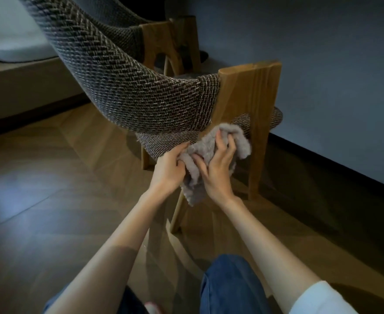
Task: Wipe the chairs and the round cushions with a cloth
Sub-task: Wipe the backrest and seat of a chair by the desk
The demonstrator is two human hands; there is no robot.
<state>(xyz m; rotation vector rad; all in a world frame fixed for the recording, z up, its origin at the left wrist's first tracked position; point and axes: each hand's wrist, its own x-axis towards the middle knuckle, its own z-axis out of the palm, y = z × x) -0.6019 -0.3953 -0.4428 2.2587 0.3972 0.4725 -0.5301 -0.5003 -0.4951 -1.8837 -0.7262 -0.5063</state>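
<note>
both hands hold the cloth [206,143], a grey fluffy one, bunched up just in front of the near chair [123,87]. the left hand [168,171] grips the left side of the cloth, with its fingers curled into the fabric. the right hand [218,175] is clamped on the middle of the bunch, the thumb on the near side and the fingers bent over the top. one loose end of the cloth hangs down between the two wrists.

the cloth is at the edge of the round cushion [157,143], the woven seat of this chair, just beside the wooden post [247,98] where the curved woven backrest ends. the top of the cloth touches or nearly touches the post; i cannot tell which. the left hand's fingers are just beside the cushion's rim.

the chair stands on the wooden floor [50,200], near its right edge, where the dark wall [322,64] begins. a second chair [163,39] of the same kind stands behind it, further along the wall. at the floor's far left edge there is a low bench with pale cushions [16,53]. at the bottom, the person's knees in blue jeans [229,286] are seen, and a white sleeve [322,300] on the right arm.
</note>
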